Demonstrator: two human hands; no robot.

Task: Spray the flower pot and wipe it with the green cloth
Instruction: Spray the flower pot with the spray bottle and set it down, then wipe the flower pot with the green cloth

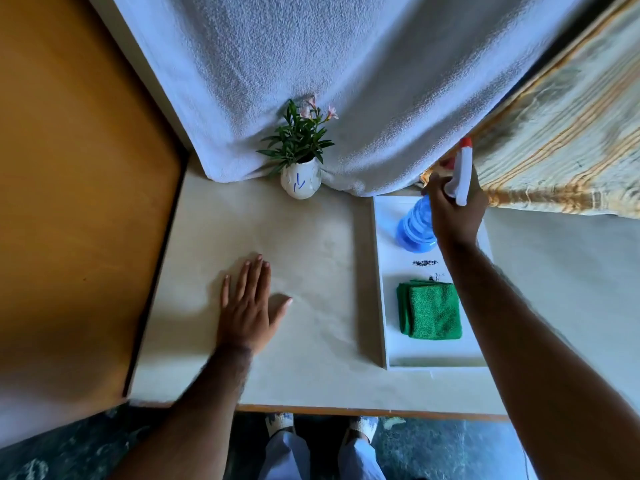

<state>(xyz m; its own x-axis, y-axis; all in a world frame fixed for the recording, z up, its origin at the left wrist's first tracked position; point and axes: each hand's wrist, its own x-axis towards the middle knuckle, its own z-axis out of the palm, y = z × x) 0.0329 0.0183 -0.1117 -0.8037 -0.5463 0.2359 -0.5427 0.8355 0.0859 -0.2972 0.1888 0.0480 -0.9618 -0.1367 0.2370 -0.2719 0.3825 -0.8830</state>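
Pick-up step: spray bottle (420, 223) is gripped by right hand (453, 209); left hand (247, 306) is rested flat, spread. Aiming at flower pot (300, 181) is required next.

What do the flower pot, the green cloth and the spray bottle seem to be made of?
Flower pot: probably glazed ceramic; white, smooth, slightly shiny, with blue painted strokes.
Green cloth: looks like microfibre or terry; fuzzy pile, soft folded layers.
Spray bottle: likely plastic; translucent blue ribbed body, white head, red nozzle tip. The right hand grips it.

Bare forearms without sleeves, pale blue trousers (322, 455), and white patterned slippers (280, 421) on the feet.
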